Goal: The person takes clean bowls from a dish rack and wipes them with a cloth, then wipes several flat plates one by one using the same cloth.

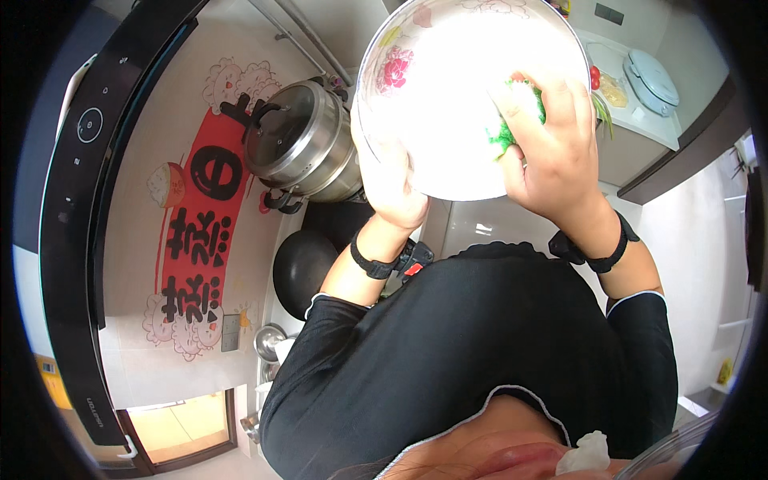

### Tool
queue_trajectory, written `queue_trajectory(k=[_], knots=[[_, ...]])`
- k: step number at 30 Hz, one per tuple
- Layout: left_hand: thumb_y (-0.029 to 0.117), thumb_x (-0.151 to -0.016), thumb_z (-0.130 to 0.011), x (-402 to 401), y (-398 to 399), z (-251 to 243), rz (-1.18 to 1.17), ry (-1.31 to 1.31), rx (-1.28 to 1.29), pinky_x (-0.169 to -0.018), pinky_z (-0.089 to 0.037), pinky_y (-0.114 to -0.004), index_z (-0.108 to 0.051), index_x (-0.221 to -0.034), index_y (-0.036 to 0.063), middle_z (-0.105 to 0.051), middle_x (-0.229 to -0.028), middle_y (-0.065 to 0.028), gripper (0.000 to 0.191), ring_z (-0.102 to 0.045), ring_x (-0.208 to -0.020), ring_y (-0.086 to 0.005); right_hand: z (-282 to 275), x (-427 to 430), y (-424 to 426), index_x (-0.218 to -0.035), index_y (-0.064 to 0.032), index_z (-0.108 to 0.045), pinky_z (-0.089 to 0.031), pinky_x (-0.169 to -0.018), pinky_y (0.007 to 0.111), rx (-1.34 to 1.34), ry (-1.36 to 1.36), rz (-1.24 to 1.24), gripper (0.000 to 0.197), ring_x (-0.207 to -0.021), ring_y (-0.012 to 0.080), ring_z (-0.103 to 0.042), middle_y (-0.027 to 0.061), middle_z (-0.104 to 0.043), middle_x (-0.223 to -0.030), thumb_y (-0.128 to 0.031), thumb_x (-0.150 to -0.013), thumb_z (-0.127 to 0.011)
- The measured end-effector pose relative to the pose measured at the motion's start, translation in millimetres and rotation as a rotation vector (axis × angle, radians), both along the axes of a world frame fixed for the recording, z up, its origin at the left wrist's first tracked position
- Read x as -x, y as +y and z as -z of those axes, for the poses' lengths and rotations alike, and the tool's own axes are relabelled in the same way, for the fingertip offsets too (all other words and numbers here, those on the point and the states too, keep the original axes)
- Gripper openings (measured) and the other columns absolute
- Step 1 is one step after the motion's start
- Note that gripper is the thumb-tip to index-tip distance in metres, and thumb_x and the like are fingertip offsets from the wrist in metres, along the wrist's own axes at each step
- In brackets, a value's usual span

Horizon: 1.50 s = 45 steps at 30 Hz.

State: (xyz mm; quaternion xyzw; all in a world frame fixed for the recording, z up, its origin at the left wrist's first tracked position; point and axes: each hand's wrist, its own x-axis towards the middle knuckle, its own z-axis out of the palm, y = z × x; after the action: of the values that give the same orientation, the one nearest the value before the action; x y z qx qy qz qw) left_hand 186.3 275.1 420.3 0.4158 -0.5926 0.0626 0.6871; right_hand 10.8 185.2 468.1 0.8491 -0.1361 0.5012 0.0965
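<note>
A white enamel basin (pixel 447 138) with printed flowers and a thin dark rim is tilted up before me, its inside washed out by glare. My left hand (pixel 390 180) grips the basin's left side near the bottom edge. Inside, on the right, my right hand (pixel 552 144) closes its fingers and thumb around a bright green, ruffled thing (pixel 504 135). Glare hides whether that is a mesh scrubber or leafy greens. Black straps with small devices circle both wrists.
Left stands a stacked stainless steel steamer pot (pixel 306 141) with a glass lid. A black wok (pixel 305 273) is below it, near metal bowls (pixel 270 343). A black range hood (pixel 78 210) runs along the left. A light blue appliance (pixel 651 81) sits on the right counter (pixel 648 123).
</note>
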Motion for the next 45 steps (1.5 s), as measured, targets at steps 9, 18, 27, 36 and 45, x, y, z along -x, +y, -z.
queue_trajectory(k=[9, 18, 27, 36, 45], knots=[[0.027, -0.108, -0.034, -5.5, 7.5, -5.5, 0.288, 0.370, -0.039, -0.110, -0.040, -0.043, -0.028, -0.148, -0.0054, -0.041, -0.146, -0.0229, 0.052, -0.047, -0.132, -0.0326, 3.1, -1.9, 2.5, -0.097, -0.0049, -0.071, -0.046, -0.087, 0.044, 0.008, 0.040, -0.124, 0.038, -0.100, 0.0345, -0.056, 0.0141, -0.060, -0.112, -0.005, -0.060, -0.060], [0.015, -0.104, -0.045, -7.9, -22.8, 9.0, 0.394, 0.554, -0.024, -0.111, -0.039, -0.042, -0.035, -0.145, -0.0057, -0.043, -0.145, -0.0217, 0.047, -0.048, -0.131, -0.0316, 4.5, 24.5, -46.1, -0.113, -0.0055, -0.069, -0.045, -0.095, 0.041, 0.101, -0.238, -0.055, 0.040, -0.111, 0.0308, -0.056, 0.0177, -0.059, -0.122, -0.010, -0.075, -0.059], [0.008, -0.093, -0.064, -12.5, -66.0, 25.4, 0.876, 0.952, -0.534, -0.100, -0.053, -0.037, -0.040, -0.143, -0.0004, -0.057, -0.133, -0.0142, 0.056, -0.059, -0.119, -0.0227, 10.6, 0.7, -55.7, -0.135, 0.0020, -0.050, -0.037, -0.110, 0.039, -0.249, -0.293, -0.552, 0.047, -0.130, 0.0297, -0.050, 0.0202, -0.053, -0.139, -0.016, -0.091, -0.049], [0.012, -0.093, -0.064, 8.0, -82.5, 34.5, 1.049, 0.786, -0.723, -0.099, -0.052, -0.035, -0.042, -0.142, -0.0002, -0.060, -0.126, -0.0102, 0.055, -0.061, -0.114, -0.0197, 37.6, -37.0, -106.1, -0.132, 0.0043, -0.054, -0.044, -0.104, 0.034, -0.849, -0.283, -1.029, 0.041, -0.118, 0.0226, -0.058, 0.0166, -0.060, -0.131, -0.020, -0.100, -0.046], [0.006, -0.096, -0.055, 29.1, -127.8, 63.1, 0.661, 0.965, -0.630, -0.102, -0.048, -0.038, -0.046, -0.134, -0.0040, -0.060, -0.128, -0.0161, 0.041, -0.060, -0.116, -0.0248, 159.2, -20.7, -138.5, -0.150, -0.0046, -0.035, -0.047, -0.105, 0.034, -1.808, -0.508, -1.563, 0.052, -0.130, 0.0212, -0.051, 0.0128, -0.047, -0.148, -0.025, -0.104, -0.048]])
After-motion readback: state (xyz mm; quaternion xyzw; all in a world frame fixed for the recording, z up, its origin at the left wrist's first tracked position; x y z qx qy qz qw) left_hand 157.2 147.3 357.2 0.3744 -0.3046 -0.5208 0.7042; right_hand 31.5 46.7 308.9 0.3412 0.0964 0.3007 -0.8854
